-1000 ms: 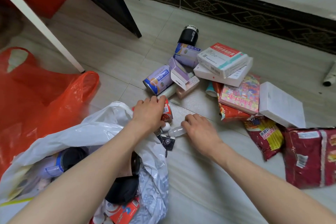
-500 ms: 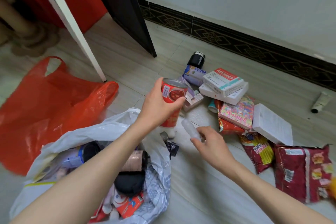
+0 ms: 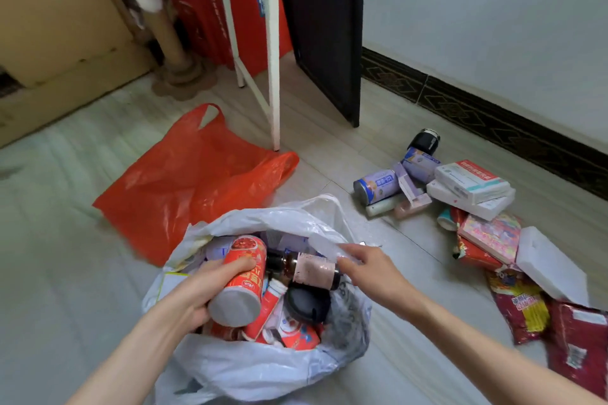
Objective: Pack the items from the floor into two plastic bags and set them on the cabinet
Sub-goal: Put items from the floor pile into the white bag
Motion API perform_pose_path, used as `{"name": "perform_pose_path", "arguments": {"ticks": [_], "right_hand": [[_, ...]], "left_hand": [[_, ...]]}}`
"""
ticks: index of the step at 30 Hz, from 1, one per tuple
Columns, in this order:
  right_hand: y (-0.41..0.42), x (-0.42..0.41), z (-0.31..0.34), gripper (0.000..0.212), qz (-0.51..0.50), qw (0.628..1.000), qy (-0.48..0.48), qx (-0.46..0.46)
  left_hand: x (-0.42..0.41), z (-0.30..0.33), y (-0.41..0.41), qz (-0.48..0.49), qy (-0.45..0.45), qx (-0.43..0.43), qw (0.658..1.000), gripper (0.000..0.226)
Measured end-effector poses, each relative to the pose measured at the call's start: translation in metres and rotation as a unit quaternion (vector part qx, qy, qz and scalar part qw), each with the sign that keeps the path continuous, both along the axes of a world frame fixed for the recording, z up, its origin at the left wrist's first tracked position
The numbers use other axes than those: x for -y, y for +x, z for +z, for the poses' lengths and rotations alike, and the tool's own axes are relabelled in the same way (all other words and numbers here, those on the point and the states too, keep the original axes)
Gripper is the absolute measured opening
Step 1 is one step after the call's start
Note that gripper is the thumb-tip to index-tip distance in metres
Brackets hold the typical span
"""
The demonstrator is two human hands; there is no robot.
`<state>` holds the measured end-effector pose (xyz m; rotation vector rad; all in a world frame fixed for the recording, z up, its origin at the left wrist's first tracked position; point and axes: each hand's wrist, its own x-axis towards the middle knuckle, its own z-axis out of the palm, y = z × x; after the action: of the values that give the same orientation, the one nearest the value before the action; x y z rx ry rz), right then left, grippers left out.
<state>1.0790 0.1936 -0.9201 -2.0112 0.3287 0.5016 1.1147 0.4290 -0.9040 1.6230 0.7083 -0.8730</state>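
Observation:
A white plastic bag [image 3: 263,368] lies open on the floor in front of me, holding a brown bottle [image 3: 306,268], a black lid and several red packets. My left hand [image 3: 204,293] grips a red can [image 3: 241,276] over the bag's mouth. My right hand [image 3: 365,268] holds a small clear plastic bottle [image 3: 329,248] over the bag's right rim. An empty red plastic bag [image 3: 184,187] lies flat behind it. To the right, loose on the floor, are purple cans [image 3: 376,186], white boxes [image 3: 470,189], a black jar [image 3: 426,140] and red snack packets [image 3: 523,306].
A white metal frame leg [image 3: 273,76] stands behind the red bag, and a dark cabinet panel [image 3: 324,29] rises next to it. A cat scratching post [image 3: 172,43] stands at the back left. The wall with a dark patterned skirting [image 3: 493,115] runs along the right.
My left hand lifted the red can from the floor pile and brought it left over the white bag. My right hand picked up the clear bottle and followed.

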Motion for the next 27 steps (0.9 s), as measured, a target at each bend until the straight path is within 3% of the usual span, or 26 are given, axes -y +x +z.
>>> {"name": "perform_pose_path", "arguments": {"ticks": [5,9,12,15,19,24,27], "right_hand": [[0.025,-0.032,-0.019,0.03,-0.022,0.995,-0.098,0.011],[0.047,-0.044,-0.031,0.029,-0.068,0.992,-0.103,0.031],[0.056,-0.047,-0.036,0.038,-0.075,0.992,-0.089,0.052],[0.057,-0.046,-0.037,0.038,-0.066,0.993,-0.059,0.083],[0.047,-0.041,-0.043,0.031,0.023,0.984,-0.133,0.113],[0.023,-0.036,-0.055,0.037,0.183,0.956,-0.194,0.126],[0.007,-0.032,-0.059,0.048,0.274,0.926,-0.224,0.132]], "left_hand": [[-0.013,-0.003,0.016,-0.082,0.104,0.077,0.988,0.045],[-0.007,-0.018,0.041,-0.138,0.189,0.156,0.96,0.053],[0.006,-0.031,0.054,-0.223,0.295,0.241,0.897,0.065],[0.016,-0.042,0.06,-0.302,0.338,0.297,0.84,0.068],[0.024,-0.059,0.07,-0.365,0.368,0.297,0.802,0.069],[0.023,-0.068,0.061,-0.349,0.328,0.343,0.808,0.058],[0.014,-0.073,0.034,-0.364,0.324,0.383,0.785,0.062]]}}
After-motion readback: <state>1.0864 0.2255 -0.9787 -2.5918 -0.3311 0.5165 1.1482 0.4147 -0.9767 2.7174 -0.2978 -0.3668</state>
